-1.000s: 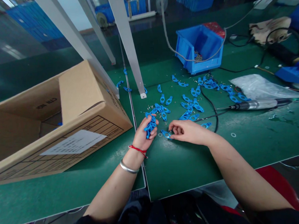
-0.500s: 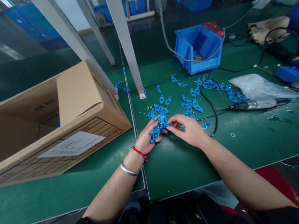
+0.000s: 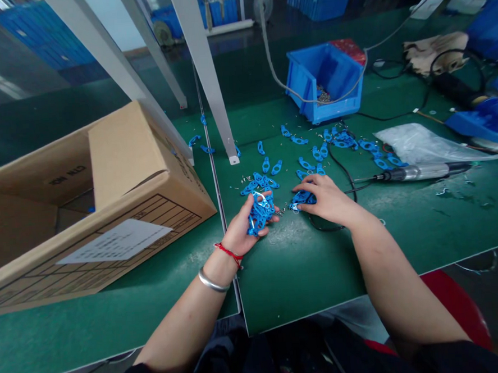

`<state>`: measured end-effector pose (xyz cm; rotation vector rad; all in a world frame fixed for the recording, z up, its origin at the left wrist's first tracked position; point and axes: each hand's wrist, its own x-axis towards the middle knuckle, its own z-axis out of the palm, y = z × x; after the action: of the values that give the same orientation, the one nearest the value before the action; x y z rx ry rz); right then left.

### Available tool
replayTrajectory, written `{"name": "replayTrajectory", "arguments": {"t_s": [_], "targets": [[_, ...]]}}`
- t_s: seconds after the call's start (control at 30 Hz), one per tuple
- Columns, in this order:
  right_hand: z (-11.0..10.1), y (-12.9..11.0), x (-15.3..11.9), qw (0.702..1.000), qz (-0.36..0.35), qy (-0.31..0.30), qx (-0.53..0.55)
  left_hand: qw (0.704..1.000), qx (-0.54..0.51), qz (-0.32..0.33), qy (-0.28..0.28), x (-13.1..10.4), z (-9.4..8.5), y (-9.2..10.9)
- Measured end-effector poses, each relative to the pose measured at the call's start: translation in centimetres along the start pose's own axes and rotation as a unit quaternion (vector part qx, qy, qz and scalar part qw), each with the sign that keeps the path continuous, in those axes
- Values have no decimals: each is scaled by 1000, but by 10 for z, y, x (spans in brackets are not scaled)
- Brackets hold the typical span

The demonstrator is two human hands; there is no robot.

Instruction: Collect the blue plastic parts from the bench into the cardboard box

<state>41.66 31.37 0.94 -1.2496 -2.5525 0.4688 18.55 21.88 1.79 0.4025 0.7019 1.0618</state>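
My left hand (image 3: pixel 239 227) is closed around a bunch of small blue plastic pieces (image 3: pixel 261 213), flat parts with holes in them, held just above the green table. To its right, my right hand (image 3: pixel 326 203) is lowered to the table, its fingers curled around several more blue plastic pieces (image 3: pixel 303 198); the palm hides part of them. Small metal bits (image 3: pixel 279 211) show between the two hands. Just beyond my left hand lies a little cluster of blue pieces (image 3: pixel 259 182), and others (image 3: pixel 306 164) are scattered past my right hand.
An open cardboard box (image 3: pixel 182 196) stands at left beside a white metal post (image 3: pixel 208 71). A blue bin (image 3: pixel 337 111) with small metal parts is at the back. At right lie a power screwdriver (image 3: pixel 425 172), a black cable (image 3: pixel 344 169) and a clear plastic bag (image 3: pixel 427 144).
My right hand has moved away from the bunch in my left hand, rightward to the blue pieces on the table. My left hand stays nearly in place, still holding its bunch.
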Motion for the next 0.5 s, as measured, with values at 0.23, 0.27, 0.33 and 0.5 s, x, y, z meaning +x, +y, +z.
{"name": "replayTrajectory", "arguments": {"t_s": [0.23, 0.27, 0.33, 0.5], "targets": [[5, -8, 5, 997, 19, 42, 61, 1000, 22, -15, -6, -3, 1, -1], [4, -10, 6, 995, 26, 57, 81, 999, 24, -21, -5, -3, 2, -1], [1, -16, 7, 987, 30, 91, 129, 999, 26, -30, -7, -4, 2, -2], [-5, -48, 4, 960, -70, 133, 238, 998, -4, -52, -21, -5, 4, -3]]}}
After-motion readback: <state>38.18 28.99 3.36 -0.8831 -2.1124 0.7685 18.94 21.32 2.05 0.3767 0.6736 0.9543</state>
